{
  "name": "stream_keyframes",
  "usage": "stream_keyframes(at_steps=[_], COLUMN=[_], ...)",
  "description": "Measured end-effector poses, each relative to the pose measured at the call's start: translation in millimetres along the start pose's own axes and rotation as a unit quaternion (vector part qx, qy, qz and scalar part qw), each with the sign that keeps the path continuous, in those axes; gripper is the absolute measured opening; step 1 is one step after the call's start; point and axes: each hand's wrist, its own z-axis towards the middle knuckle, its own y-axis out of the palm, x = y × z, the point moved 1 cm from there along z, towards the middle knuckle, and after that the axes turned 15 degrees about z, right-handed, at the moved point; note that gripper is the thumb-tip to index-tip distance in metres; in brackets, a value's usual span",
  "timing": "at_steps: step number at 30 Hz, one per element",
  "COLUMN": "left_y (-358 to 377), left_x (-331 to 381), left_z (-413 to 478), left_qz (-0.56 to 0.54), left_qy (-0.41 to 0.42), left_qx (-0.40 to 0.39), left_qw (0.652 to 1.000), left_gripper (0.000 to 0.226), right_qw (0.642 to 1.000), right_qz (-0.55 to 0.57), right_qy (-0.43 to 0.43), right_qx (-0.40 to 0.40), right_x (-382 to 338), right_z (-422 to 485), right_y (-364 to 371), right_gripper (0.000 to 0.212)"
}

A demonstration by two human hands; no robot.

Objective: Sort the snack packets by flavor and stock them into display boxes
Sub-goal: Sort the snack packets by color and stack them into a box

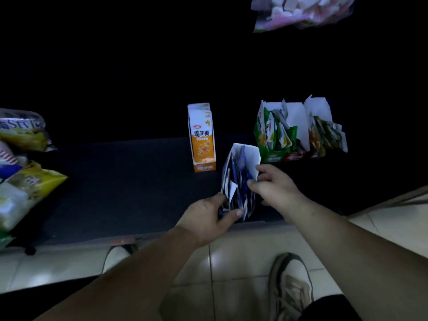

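Dim light falls on a dark table (120, 181) that stands above a pale tiled floor (243, 251); beyond its far edge all is black. At the near edge a white box (246, 156) leans toward the person, open at the top and packed with blue packets (240, 188) standing on end. The left hand (208, 216) grips the box's near end, with the thumb across the front. The right hand (275, 186) holds its right wall, with the thumb against the packets and the fingers curled round the outside.

Behind and to the left an orange box (203, 140) stands upright and apart. To the right a green box (275, 156) holds green packets (278, 133) leaning loosely. Touching it on the right is another box (317, 112) with a tall white back, also holding packets, whose flavour cannot be read.

Large snack bags (30, 181) are heaped at the table's left end, and a pink-and-white bag (301, 12) shows at the top. A shoe (289, 288) rests on the floor.
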Motion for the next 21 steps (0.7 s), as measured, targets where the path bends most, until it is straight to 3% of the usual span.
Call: stream_keyframes(at_steps=[6, 10, 13, 17, 21], left_y=[5, -2, -6, -5, 2], left_x=[-14, -19, -20, -6, -5], left_z=[-55, -59, -52, -37, -28], left_qz=[-0.042, -0.057, -0.050, -0.165, -0.126], left_qy=[-0.020, -0.068, -0.107, -0.030, -0.023], left_qx=[-0.004, 0.013, 0.046, 0.076, 0.089], left_qw=[0.999, 0.996, 0.992, 0.983, 0.988], left_gripper=[0.059, 0.054, 0.084, 0.116, 0.137], right_qw=[0.997, 0.996, 0.999, 0.993, 0.985], right_qz=[0.068, 0.070, 0.042, -0.061, -0.103], right_qy=[0.025, 0.026, -0.019, -0.044, -0.082], right_qx=[0.009, 0.040, 0.012, -0.093, -0.113], right_x=[37, 58, 60, 64, 66], right_z=[-43, -54, -50, -38, -25], right_y=[35, 50, 51, 50, 38], right_gripper=[0.061, 0.032, 0.058, 0.103, 0.108])
